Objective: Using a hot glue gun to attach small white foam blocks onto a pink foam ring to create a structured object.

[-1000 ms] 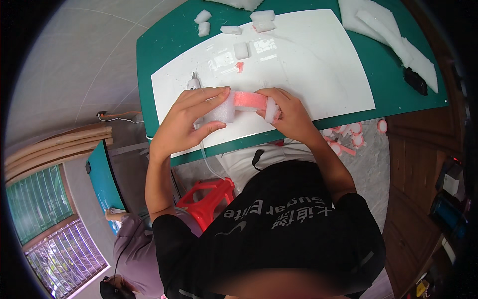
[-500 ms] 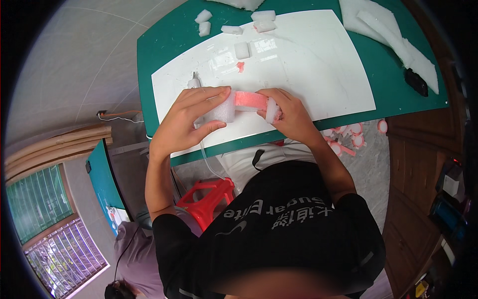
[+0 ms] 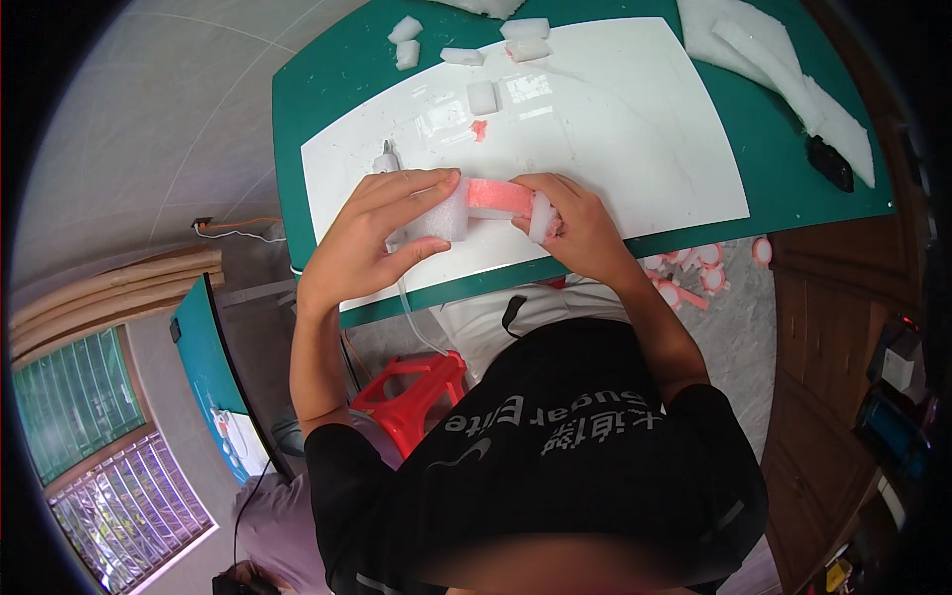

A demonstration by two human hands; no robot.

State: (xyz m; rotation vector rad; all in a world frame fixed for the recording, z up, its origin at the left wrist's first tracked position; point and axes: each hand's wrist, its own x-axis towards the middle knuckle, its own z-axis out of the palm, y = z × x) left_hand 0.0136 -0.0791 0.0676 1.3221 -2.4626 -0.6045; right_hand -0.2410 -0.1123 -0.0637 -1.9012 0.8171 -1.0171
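Over the near edge of a white board [image 3: 635, 109], I hold a foam piece [image 3: 500, 196] between both hands. Its middle is a pink band with white beneath, and a white foam block [image 3: 452, 220] forms its left end. My left hand [image 3: 362, 233] is closed around that block, thumb below and fingers above. My right hand [image 3: 583, 230] grips the other end, where a round white foam part [image 3: 541, 216] shows; some of its fingertips are hidden. A hot glue gun [image 3: 386, 159] lies beside my left hand, mostly covered by it, with its pale cord hanging down.
Several white foam blocks [image 3: 482, 97] and a pink scrap [image 3: 479, 130] lie farther back. Foam sheets [image 3: 764, 59] and a black object [image 3: 829, 164] are at the right of the green table [image 3: 307, 99]. Pink-and-white pieces [image 3: 709, 268] litter the floor. A red stool [image 3: 412, 397] and another person [image 3: 283, 526] are lower left.
My hands and the foam piece stay almost where they were. The other person at lower left has shifted slightly, uncovering more of the second table there.
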